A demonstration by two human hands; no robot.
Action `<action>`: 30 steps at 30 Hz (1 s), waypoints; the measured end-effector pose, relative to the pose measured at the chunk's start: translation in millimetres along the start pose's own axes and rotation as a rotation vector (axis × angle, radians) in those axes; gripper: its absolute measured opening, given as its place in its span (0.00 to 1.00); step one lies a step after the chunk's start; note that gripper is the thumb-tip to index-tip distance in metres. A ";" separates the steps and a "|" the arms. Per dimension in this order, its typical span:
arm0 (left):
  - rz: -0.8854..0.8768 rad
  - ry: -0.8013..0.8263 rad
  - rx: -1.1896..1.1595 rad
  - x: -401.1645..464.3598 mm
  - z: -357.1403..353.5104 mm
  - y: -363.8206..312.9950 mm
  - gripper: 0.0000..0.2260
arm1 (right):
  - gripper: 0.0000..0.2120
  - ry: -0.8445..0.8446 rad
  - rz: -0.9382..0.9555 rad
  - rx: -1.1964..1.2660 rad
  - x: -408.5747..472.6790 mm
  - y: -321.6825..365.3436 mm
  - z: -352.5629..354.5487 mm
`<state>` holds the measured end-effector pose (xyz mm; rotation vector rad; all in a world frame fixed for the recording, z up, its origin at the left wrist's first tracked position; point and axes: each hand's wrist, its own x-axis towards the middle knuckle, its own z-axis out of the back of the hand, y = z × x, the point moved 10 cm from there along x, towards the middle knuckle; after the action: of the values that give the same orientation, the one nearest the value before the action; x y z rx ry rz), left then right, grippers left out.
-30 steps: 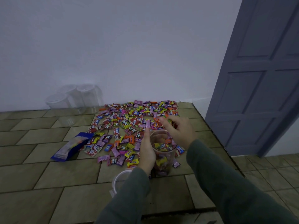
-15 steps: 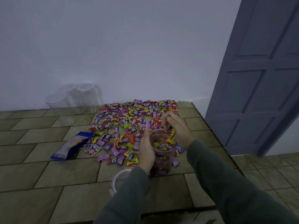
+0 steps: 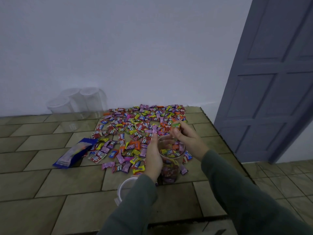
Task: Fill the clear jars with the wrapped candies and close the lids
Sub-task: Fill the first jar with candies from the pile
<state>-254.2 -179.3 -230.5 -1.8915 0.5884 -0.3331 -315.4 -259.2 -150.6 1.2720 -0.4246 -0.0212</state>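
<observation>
Filling jar: left hand is gripping it, right hand is pinching candies above the rim. Next move is probably calling for dropping them in.

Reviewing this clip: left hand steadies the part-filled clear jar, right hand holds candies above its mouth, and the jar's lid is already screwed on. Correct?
Not quite. The head view shows the jar open at the top; a lid lies on the tiles beside the left hand's sleeve. The right hand does hold candies above it.
</observation>
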 end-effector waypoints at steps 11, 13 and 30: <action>-0.030 0.028 0.030 1.8 0.8 -1.5 0.26 | 0.11 -0.054 -0.032 -0.130 -1.4 -2.4 14.8; -0.039 0.026 0.033 -0.2 0.2 -4.1 0.25 | 0.12 -0.032 -0.004 -0.316 -1.0 -1.9 18.4; -0.119 -0.031 0.485 21.3 33.9 -44.4 0.12 | 0.10 0.270 -0.151 -0.559 96.2 -18.5 10.9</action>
<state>-209.0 -150.9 -203.6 -1.4614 0.3353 -0.4764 -226.1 -298.7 -136.8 0.7379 -0.0742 -0.0885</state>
